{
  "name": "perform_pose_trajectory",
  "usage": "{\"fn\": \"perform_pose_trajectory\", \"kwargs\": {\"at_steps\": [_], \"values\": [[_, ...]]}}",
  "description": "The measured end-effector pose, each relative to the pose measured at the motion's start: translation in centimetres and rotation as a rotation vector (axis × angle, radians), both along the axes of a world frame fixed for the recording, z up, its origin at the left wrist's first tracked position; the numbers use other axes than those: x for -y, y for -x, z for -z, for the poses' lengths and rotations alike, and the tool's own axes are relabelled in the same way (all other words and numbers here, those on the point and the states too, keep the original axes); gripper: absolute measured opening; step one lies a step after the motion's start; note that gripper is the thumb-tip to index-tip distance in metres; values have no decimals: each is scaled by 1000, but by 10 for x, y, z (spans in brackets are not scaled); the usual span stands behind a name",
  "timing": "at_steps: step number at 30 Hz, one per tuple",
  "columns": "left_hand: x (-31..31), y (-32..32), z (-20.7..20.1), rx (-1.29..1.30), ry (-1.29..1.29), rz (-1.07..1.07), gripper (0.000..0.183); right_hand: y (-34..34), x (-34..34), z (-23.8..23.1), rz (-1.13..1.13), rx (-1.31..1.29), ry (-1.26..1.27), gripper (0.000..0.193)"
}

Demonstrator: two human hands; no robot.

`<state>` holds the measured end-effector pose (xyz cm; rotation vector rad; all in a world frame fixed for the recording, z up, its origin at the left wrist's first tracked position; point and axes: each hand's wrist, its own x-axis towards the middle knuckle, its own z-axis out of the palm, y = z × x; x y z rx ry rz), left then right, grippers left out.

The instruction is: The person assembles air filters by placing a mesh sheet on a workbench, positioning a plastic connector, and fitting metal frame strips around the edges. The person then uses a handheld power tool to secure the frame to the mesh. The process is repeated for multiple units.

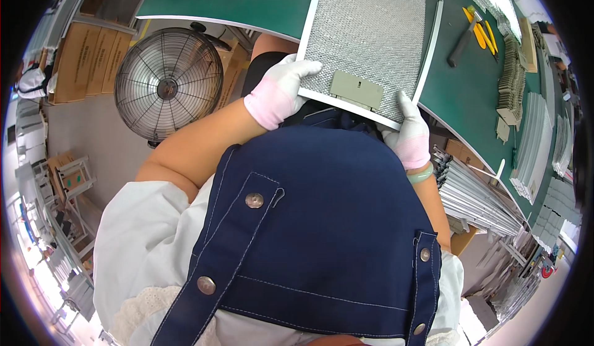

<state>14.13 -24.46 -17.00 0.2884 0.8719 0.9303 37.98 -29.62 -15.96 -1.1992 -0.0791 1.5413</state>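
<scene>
Both gloved hands hold a framed mesh panel (371,27), silvery and honeycomb-like, at its near edge. My left hand (281,89) is closed on the near left corner of the white frame, its thumb lying over the top. At the near right corner, my right hand (409,132) grips the frame with its thumb upward; the other fingers are hidden underneath. A grey-green rectangular plate (357,90) with a small slot sits at the near edge of the mesh, between the hands. Along the right side, a green strip shows between the mesh and the frame's bar.
A green-topped table (458,92) carries a hammer (462,42), yellow-handled pliers (489,37), a row of grey-green plates (511,80) and white strips (533,148). A large round fan (168,86) stands left, near cardboard boxes (86,61). Metal profiles (473,194) are stacked below right.
</scene>
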Motion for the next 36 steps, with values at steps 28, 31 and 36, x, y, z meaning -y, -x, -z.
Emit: {"fn": "perform_pose_trajectory", "kwargs": {"at_steps": [28,31,36], "values": [[-21,13,-2,-124,-16,279,37,-5,4,0,-205,-98,-37,30],[-21,12,-3,-142,11,310,36,-4,3,-6,-215,-68,5,30],[-21,15,-7,-169,-27,370,34,-4,1,-1,-230,-71,-44,27]]}}
